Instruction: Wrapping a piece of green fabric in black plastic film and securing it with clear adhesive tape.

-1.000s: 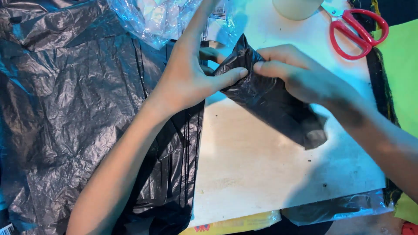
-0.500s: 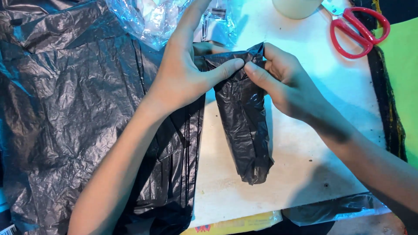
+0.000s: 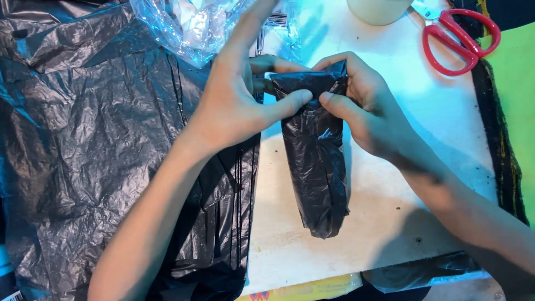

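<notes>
A small black plastic bag (image 3: 317,167), rolled into a narrow bundle, lies lengthwise on a white board (image 3: 390,212). Both hands pinch its top end. My left hand (image 3: 237,95) presses its thumb on the bag's upper part, with the index finger stretched up and away. From the right, my right hand (image 3: 365,103) wraps its fingers over the same top edge, its thumb meeting the left thumb. The bag's lower end points toward me and rests free on the board.
A large sheet of crinkled black plastic (image 3: 83,150) covers the left side. Clear plastic wrap (image 3: 184,25) lies at the top. Red-handled scissors (image 3: 460,39) and the base of a pale cup (image 3: 379,8) sit at the top right. A yellow-green sheet (image 3: 518,83) borders the right edge.
The black bag swung from slanting toward the lower right to lying straight down the board. Both hands shifted their pinch to its top end.
</notes>
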